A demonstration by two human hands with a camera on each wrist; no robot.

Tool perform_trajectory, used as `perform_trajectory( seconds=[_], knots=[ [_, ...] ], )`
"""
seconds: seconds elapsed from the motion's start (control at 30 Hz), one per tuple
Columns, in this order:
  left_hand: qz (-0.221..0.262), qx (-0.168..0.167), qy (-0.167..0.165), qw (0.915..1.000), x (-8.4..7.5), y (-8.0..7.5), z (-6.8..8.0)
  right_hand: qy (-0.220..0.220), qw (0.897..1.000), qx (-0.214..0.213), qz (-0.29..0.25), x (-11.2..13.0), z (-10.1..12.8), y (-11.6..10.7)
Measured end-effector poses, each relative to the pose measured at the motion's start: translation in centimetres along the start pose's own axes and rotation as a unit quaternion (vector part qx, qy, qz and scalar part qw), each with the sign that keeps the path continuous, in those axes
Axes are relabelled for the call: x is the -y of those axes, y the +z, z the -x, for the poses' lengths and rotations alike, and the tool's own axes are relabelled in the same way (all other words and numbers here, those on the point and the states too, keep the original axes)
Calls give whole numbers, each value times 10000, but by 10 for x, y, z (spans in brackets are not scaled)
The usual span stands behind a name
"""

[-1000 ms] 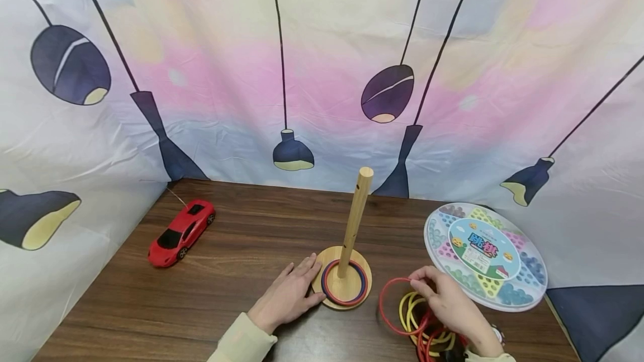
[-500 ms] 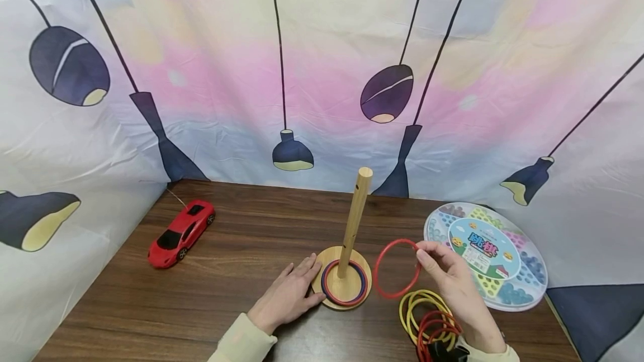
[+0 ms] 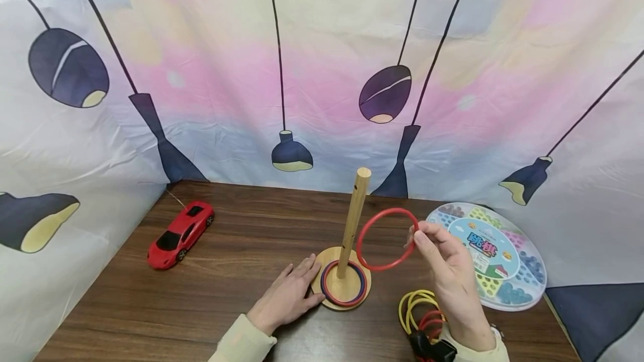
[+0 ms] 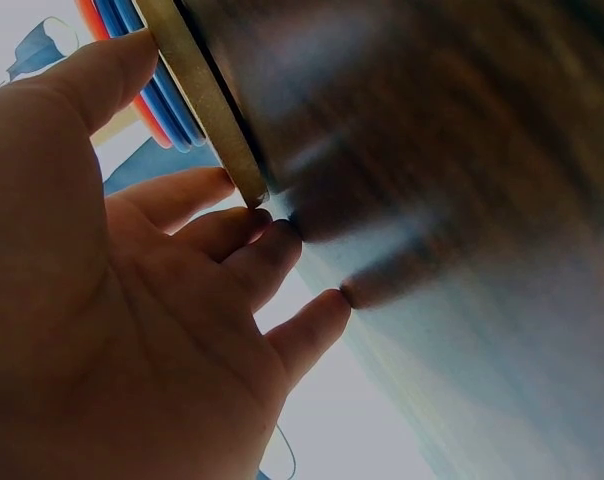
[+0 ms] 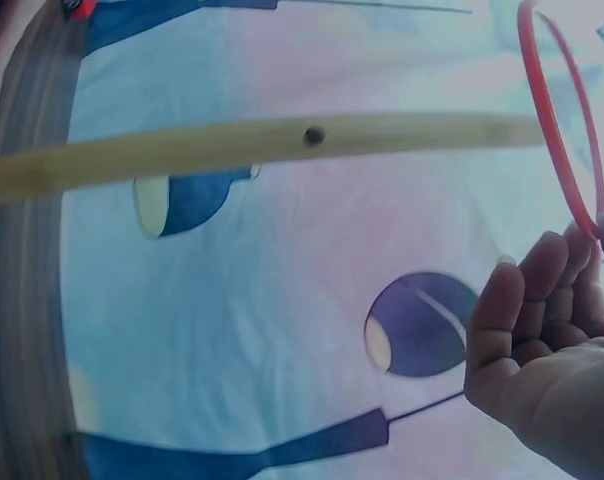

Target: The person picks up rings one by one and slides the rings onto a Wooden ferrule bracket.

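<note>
Right grip pinching red ring, raised

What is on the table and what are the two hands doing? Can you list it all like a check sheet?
Surface: brown wooden table.
Job's things: wooden peg upright on round base; rings already on base; red ring held up beside peg.
Clutter: red toy car; round game box; pile of yellow and red rings.
Hands: left hand flat, touching base; right hand pinches red ring.
Cables: nothing seen.
Surroundings: lamp-print cloth.
</note>
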State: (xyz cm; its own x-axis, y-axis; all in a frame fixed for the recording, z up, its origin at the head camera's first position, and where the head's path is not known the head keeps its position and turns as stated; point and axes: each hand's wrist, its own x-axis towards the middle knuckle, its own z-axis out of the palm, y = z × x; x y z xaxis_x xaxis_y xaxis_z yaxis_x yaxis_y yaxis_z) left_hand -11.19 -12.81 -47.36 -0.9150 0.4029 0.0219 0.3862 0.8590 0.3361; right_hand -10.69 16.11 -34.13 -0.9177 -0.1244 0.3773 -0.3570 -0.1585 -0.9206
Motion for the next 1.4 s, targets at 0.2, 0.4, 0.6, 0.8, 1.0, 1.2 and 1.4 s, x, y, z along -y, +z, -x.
perform_trajectory(
  seconds=[0.2,0.4,0.6,0.8,1.0,1.2,1.4],
  knots=[
    [-16,54,-62,10000,1,1,-1,-246,9992,5,-324,9,-5,13],
    [-26,40,-62,10000,1,1,-1,-363,9973,-139,-623,16,-11,24],
    [-21,89,-75,9999,2,1,-1,-387,9949,-340,-862,24,-18,36],
    [2,115,-90,9999,1,0,-1,-441,9928,-486,-1003,27,-23,46],
    [38,172,-102,9998,1,-1,-2,-111,9936,-654,-912,20,-29,51],
    [44,208,-113,9997,3,-1,-2,359,9956,-785,-360,4,-32,49],
    [62,173,-91,9998,3,0,-2,954,9902,-711,725,-18,-27,42]
  ],
)
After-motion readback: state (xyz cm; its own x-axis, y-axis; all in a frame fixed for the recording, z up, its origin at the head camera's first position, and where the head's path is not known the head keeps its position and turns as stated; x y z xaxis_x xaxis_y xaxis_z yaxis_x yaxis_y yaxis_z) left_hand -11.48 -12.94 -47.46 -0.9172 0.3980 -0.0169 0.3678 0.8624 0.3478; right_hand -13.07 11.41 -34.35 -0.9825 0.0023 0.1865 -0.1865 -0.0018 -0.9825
